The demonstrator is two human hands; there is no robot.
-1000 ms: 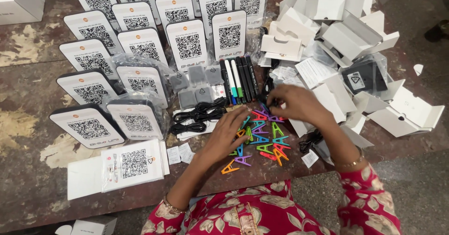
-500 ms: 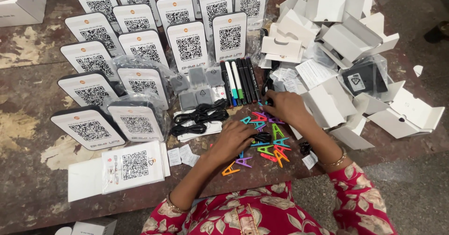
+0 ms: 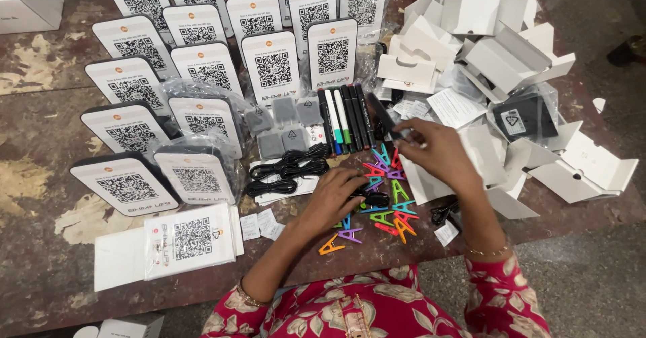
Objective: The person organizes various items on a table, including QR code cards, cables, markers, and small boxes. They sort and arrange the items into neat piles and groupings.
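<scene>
- Our right hand pinches a slim black pen between thumb and fingertips, its tip pointing toward 11 o'clock.
- Our left hand rests fingers curled on a small black piece among the colourful clips; we cannot tell whether it grips it.
- At 12 o'clock from the clips lies a row of pens, with grey adapters and black cables at 10 o'clock.
- White code stands fill the upper left; opened white boxes pile at 2 o'clock.
- Everything sits on a worn, dark brown table with pale patches of peeled finish; grey floor shows at 4 o'clock.
</scene>
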